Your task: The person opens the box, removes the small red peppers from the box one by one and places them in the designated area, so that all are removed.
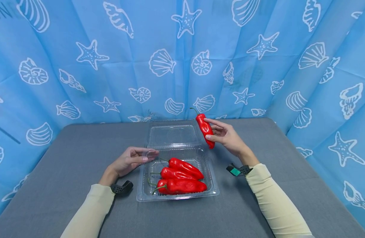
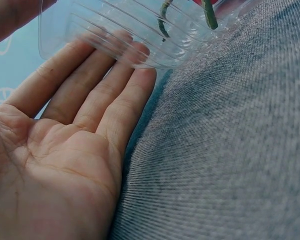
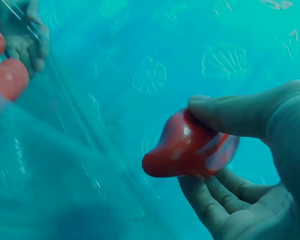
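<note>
My right hand point(image 1: 225, 135) holds a long red pepper point(image 1: 205, 130) between thumb and fingers, raised beside the open lid, its green stem pointing up. In the right wrist view the pepper's tapered tip point(image 3: 157, 162) points left, away from the palm. My left hand point(image 1: 132, 161) is at the left side of a clear plastic clamshell box point(image 1: 212, 191). From the left wrist view, its straight fingers point(image 2: 95, 100) lie against the ribbed plastic wall point(image 2: 125, 30). Inside the box several red peppers point(image 1: 182, 186) lie side by side, stems to the left.
The box's clear lid point(image 1: 173, 134) is folded back toward the far table edge. Grey cloth covers the table point(image 1: 81, 172). Behind it hangs a blue curtain point(image 1: 126, 53) with white shells and starfish. Each wrist wears a dark band point(image 1: 240, 170).
</note>
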A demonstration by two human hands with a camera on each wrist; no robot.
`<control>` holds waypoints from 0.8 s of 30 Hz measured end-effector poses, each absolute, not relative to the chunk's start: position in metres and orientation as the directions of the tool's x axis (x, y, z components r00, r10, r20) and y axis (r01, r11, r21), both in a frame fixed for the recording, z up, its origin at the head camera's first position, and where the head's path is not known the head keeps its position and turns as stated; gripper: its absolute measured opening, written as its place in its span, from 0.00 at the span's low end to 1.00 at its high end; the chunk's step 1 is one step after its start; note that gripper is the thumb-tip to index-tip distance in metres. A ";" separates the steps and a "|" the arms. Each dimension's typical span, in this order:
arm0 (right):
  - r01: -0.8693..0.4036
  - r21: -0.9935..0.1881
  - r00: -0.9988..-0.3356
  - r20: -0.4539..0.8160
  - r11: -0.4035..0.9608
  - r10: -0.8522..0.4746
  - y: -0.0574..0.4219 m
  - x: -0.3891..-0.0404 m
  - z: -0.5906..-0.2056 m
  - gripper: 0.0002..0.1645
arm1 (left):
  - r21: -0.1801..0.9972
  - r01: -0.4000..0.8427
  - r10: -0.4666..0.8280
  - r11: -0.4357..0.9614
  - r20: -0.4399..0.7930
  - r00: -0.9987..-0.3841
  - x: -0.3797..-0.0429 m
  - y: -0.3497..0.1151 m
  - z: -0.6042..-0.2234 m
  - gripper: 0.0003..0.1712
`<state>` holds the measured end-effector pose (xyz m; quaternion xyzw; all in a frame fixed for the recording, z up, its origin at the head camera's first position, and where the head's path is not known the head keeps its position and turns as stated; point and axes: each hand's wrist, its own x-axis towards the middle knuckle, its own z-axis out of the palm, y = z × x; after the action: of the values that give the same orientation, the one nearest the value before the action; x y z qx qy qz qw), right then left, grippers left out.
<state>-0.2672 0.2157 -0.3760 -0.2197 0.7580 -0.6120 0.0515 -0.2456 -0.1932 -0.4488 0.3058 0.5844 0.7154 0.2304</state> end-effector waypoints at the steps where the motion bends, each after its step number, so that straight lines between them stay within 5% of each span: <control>1: -0.263 -0.952 -0.905 0.187 0.157 -0.381 0.218 -0.268 -0.377 0.39 | 0.976 0.034 0.690 -0.214 0.175 -0.703 -0.246 -0.193 -0.449 0.25; 24: -0.196 -0.902 -0.974 0.133 0.384 -0.185 0.247 -0.290 -0.427 0.38 | 0.981 0.043 0.685 -0.188 0.162 -0.710 -0.245 -0.194 -0.450 0.26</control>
<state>-0.2905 0.2468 -0.4274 -0.1144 0.8320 -0.5429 -0.0050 -0.2454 -0.1939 -0.4495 0.3057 0.5956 0.7073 0.2268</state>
